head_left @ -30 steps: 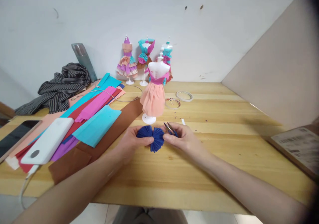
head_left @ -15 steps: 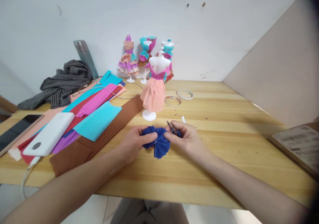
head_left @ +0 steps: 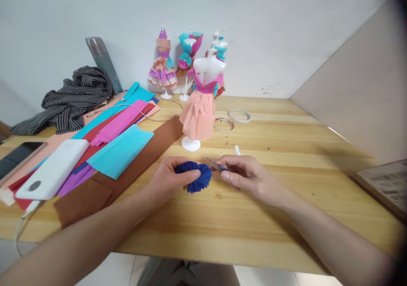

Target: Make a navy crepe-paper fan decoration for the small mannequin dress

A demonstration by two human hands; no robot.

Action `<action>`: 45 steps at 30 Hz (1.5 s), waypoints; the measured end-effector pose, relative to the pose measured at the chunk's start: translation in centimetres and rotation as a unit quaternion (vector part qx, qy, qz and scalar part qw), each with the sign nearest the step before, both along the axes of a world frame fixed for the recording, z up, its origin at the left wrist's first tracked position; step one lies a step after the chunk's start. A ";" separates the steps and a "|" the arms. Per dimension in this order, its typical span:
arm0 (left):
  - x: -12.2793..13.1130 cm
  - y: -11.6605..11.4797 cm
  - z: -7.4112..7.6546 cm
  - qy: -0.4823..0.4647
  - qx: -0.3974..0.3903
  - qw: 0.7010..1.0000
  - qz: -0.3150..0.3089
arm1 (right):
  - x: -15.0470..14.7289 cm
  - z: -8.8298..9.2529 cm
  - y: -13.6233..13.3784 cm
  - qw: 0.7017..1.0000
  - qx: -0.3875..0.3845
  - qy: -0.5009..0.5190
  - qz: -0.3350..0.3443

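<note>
A dark blue pleated paper rosette (head_left: 201, 181) is pinched between the thumb and fingers of my left hand (head_left: 171, 178), just above the table. My right hand (head_left: 246, 175) is closed on a small pair of scissors (head_left: 217, 165); their blades point left, close to the rosette's right edge. My fingers cover most of the handles. Behind both hands stands a white mini dress form (head_left: 208, 71) on a round base, wearing a peach paper skirt (head_left: 197, 114) and a magenta wrap top.
Coloured crepe paper sheets (head_left: 122, 148), a white power bank (head_left: 52, 169) and a phone (head_left: 19, 161) lie at the left. Several dressed mini forms (head_left: 163, 67) line the wall. Tape rolls (head_left: 240, 115) lie right of the peach skirt; a cardboard box (head_left: 384, 184) stands far right.
My right hand has let go of the rosette's edge and moved slightly right, with the scissors now pointing left. The rosette has turned in my left hand. The view has shifted a little.
</note>
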State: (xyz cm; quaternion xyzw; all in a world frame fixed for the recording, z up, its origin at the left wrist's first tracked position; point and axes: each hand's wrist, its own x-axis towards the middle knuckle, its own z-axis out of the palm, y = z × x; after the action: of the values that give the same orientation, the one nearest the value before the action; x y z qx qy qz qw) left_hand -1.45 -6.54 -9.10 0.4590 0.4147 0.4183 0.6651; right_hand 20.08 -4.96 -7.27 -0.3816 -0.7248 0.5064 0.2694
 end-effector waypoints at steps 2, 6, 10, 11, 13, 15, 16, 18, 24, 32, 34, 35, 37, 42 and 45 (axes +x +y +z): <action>-0.1 0.1 0.0 0.009 0.003 1.000 0.008 | 0.1 -0.1 0.1 1.000 -0.010 -0.009 0.005; -0.1 0.2 -0.1 0.026 0.009 1.000 0.013 | 0.3 -0.4 0.2 0.999 -0.027 -0.024 0.013; -0.2 0.3 -0.1 0.025 0.003 1.000 0.006 | 0.3 -0.7 0.2 0.999 -0.035 -0.033 0.020; -0.2 0.3 -0.1 0.023 0.000 1.000 0.002 | 0.3 -0.7 0.2 0.999 -0.036 -0.033 0.021; -0.2 0.3 -0.1 0.021 -0.004 1.000 -0.001 | 0.2 -0.7 0.1 0.999 -0.035 -0.028 0.023; -0.2 0.2 -0.1 0.023 0.000 1.000 0.000 | 0.2 -0.7 0.1 0.999 -0.032 -0.023 0.023; -0.2 0.2 0.0 0.025 0.004 1.000 0.000 | 0.2 -0.7 0.1 0.999 -0.030 -0.020 0.022; -0.2 0.2 0.1 0.026 0.011 1.000 -0.006 | 0.2 -0.8 0.2 0.999 -0.028 -0.014 0.016; -0.3 0.3 0.1 0.003 0.019 1.000 -0.024 | 0.3 -0.8 0.3 0.998 -0.048 0.002 0.029; -0.3 0.3 -0.2 -0.003 0.010 1.000 -0.024 | -0.1 -0.4 0.0 0.998 -0.050 -0.003 0.034; -0.3 0.2 -0.3 -0.003 0.005 1.000 -0.023 | -0.2 -0.4 0.0 0.999 -0.041 -0.002 0.036; -0.2 0.2 -0.4 -0.007 0.001 1.000 -0.022 | -0.2 -0.4 -0.1 0.999 -0.036 0.000 0.037; -0.2 0.1 -0.5 -0.014 -0.005 1.000 -0.022 | -0.2 -0.6 -0.1 0.999 -0.031 0.002 0.038; -0.3 0.1 -0.2 0.000 -0.011 1.000 -0.029 | -0.3 -0.9 -0.2 0.999 -0.021 -0.002 0.031; -0.3 0.0 0.0 0.000 -0.016 0.999 -0.028 | -0.2 -1.0 -0.2 0.999 -0.016 -0.009 0.026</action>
State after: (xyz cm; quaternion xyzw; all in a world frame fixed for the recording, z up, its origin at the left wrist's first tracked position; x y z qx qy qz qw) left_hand -1.72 -6.52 -9.08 0.4598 0.4082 0.3924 0.6841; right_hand 19.83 -5.11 -8.24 -0.3711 -0.7288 0.5214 0.2434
